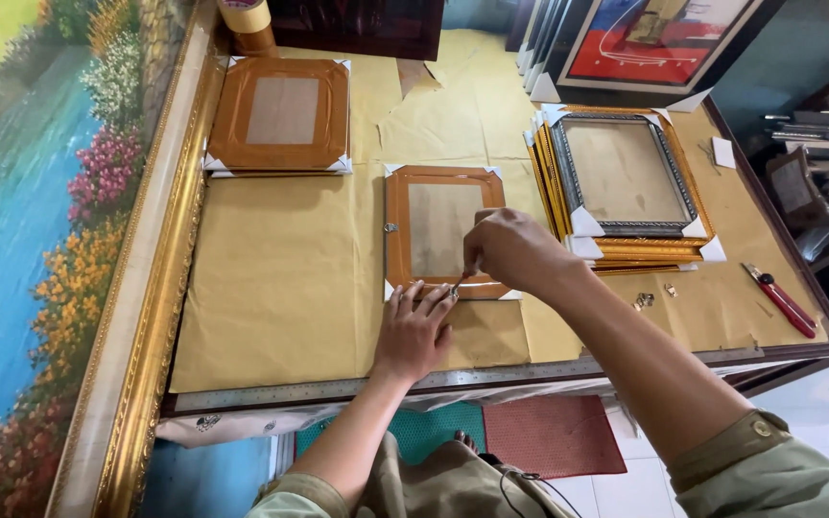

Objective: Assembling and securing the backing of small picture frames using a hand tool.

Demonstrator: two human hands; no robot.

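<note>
Head view of a framing bench. The right hand (pixel 509 251) is closed around a small, slender tool (pixel 457 285) whose kind cannot be made out; its tip meets the lower rail of the orange-brown rectangular wooden picture frame (pixel 440 232), which lies face down at the middle of the brown-paper-covered table (pixel 280 278). The left hand (pixel 414 329) lies flat with fingers spread, pressing the frame's lower edge. A stack of gilt frames (pixel 626 182) occupies the right side; a red-handled utility knife (pixel 781 299) lies near the right edge.
</note>
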